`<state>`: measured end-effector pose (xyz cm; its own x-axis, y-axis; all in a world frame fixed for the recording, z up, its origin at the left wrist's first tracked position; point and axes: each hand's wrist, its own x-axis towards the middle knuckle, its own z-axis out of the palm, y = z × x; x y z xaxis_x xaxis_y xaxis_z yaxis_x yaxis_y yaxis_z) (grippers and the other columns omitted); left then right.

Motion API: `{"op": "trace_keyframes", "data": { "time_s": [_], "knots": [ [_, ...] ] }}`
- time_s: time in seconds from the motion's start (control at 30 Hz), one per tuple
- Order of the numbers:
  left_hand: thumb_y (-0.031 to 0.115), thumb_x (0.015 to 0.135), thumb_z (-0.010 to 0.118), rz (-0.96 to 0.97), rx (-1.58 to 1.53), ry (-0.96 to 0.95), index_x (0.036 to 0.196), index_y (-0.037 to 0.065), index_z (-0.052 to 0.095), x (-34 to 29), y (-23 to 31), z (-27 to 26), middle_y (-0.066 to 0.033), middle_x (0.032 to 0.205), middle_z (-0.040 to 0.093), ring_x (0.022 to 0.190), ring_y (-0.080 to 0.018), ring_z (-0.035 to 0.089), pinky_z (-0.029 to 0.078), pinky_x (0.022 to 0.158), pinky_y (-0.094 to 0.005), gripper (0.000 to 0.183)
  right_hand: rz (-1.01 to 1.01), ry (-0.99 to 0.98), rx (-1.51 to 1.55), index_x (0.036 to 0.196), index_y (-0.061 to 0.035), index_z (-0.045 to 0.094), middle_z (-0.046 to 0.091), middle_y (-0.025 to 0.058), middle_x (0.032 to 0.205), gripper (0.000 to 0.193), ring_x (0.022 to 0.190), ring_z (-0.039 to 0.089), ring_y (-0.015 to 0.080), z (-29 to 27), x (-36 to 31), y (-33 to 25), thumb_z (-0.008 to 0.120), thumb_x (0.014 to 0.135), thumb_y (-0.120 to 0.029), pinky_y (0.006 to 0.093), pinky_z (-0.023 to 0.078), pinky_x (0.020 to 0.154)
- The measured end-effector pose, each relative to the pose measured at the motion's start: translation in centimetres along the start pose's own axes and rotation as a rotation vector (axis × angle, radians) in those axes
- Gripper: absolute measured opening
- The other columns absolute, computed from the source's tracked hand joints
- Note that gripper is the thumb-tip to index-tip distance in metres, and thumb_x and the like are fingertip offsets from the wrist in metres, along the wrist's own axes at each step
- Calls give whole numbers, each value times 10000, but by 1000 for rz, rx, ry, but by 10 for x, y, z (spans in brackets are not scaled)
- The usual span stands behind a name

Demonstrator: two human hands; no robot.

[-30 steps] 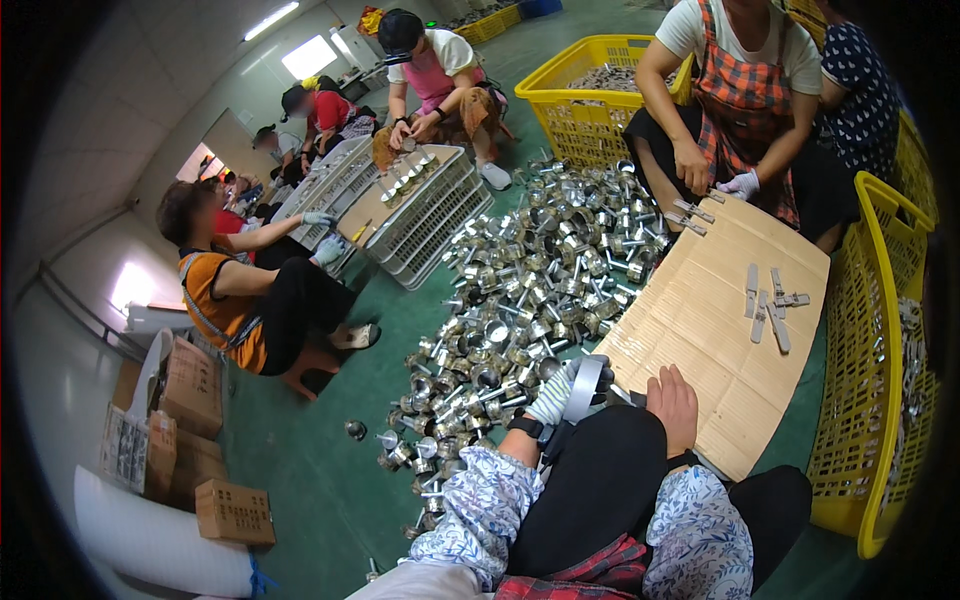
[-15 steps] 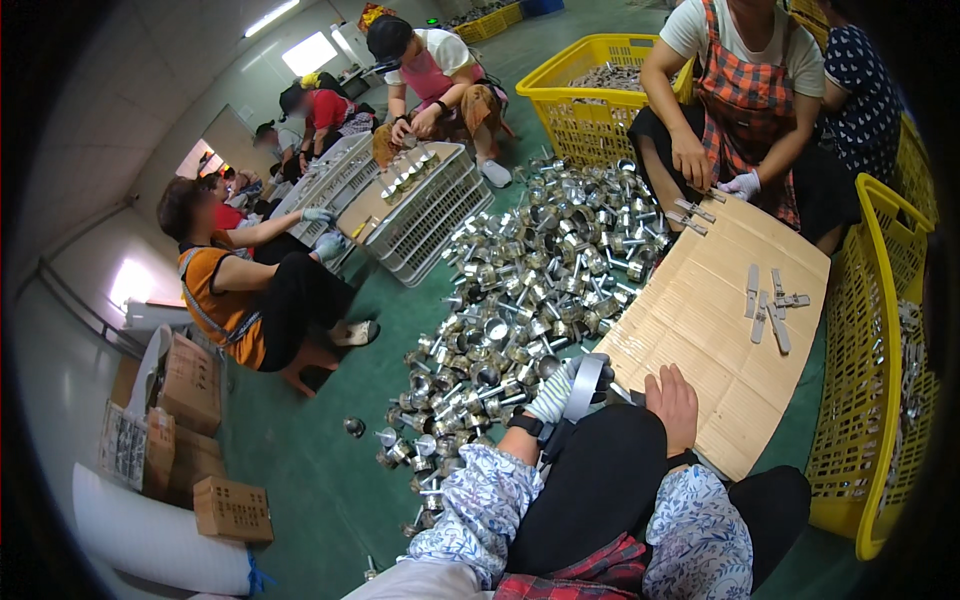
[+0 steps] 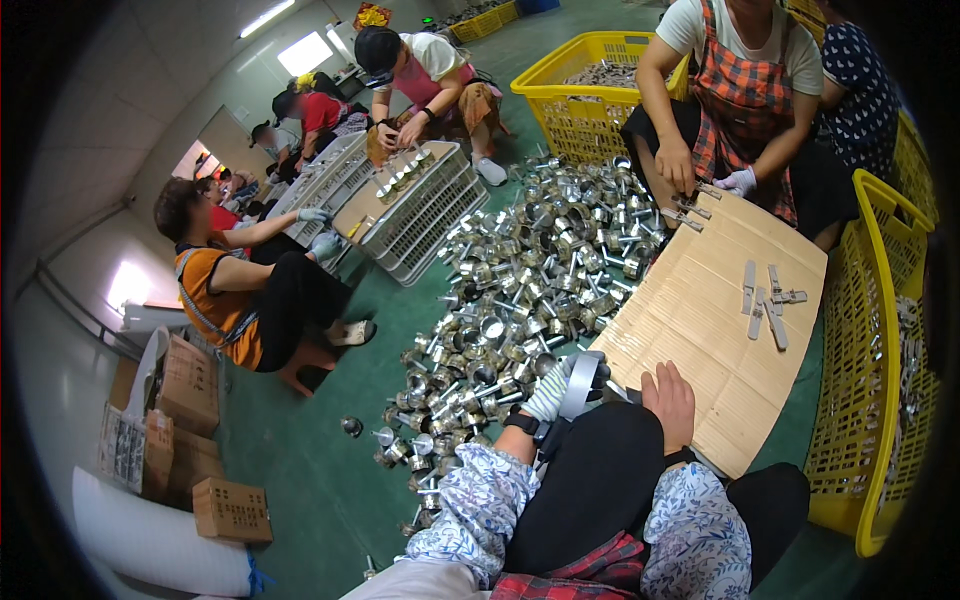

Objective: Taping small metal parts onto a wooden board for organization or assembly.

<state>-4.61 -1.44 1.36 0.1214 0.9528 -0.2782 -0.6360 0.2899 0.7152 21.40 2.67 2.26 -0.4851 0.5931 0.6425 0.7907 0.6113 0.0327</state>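
My left hand [image 3: 552,392], in a striped glove with dark fingers, is curled beside my raised knee. A grey curved band [image 3: 579,385] crosses it and covers part of the fingers. At its fingertips a small shiny metal piece [image 3: 621,391] shows; its kind is unclear. My bare right hand [image 3: 670,405] rests on the near left edge of a cardboard sheet [image 3: 715,330], fingers stretched out and thumb hidden. Several flat grey metal clips [image 3: 770,310] lie on the sheet's right part. Left of it spreads a heap of round metal cups with stems [image 3: 540,270].
Across the sheet sits a co-worker in a checked apron [image 3: 745,100], hands at more clips [image 3: 690,212]. Yellow crates [image 3: 870,400] stand at right and far back [image 3: 580,115]. Other people work around grey crates [image 3: 425,225] at far left. Cardboard boxes [image 3: 232,510] line the left wall.
My left hand has turned slightly, and more of the metal piece shows. My right hand stays on the sheet's edge. The person in the pink apron leans lower over the grey crate.
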Motion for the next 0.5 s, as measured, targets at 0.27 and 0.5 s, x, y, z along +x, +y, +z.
{"op": "trace_keyframes", "data": {
  "time_s": [0.27,0.5],
  "knots": [
    [167,1067,621,13,-5,-54,1433,16,599,0,-1,0,-118,1272,715,1122,-213,707,595,961,-363,397,7,-7,8,1112,-138,689,696,107,1234,177,1256,645,283,-1,0,1,659,942,-177,392,544,945],
    [154,1061,634,9,-20,-69,1444,18,584,0,-2,-2,-114,1294,702,1160,-210,693,585,991,-368,410,7,-23,5,1115,-135,695,700,109,1233,182,1262,642,287,-2,1,1,660,941,-176,395,543,954]
  ]
}}
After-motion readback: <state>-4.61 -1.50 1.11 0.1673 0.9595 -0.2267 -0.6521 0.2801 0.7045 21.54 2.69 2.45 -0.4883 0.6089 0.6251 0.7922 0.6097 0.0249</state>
